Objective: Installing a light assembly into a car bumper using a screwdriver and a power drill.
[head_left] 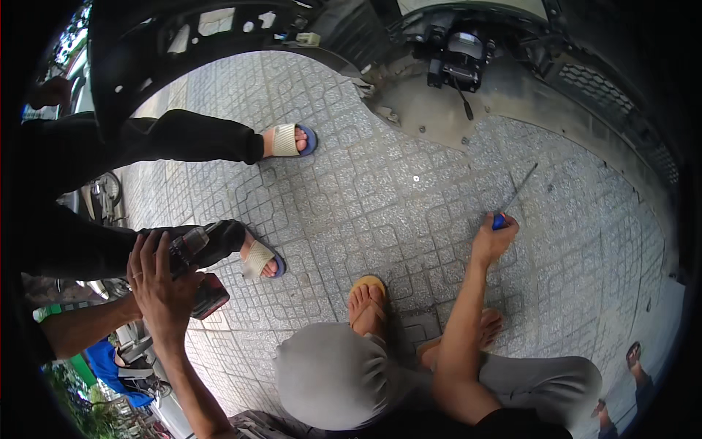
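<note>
Right hand [494, 238] is reaching out to the right over the paved ground [380, 190], fingers closing around the blue handle of a long-shafted screwdriver [512, 203]; shaft is pointing far-right, tip toward the grey underside panel [468, 117]. Left hand [159, 282] is sitting at the left, wrapping over a black-and-red cordless drill [197, 274], palm on the body; full grip can't be told. Another person's sandalled feet [289, 140] are standing just beyond the drill. Own orange-sandalled foot [368, 300] is planted near centre.
</note>
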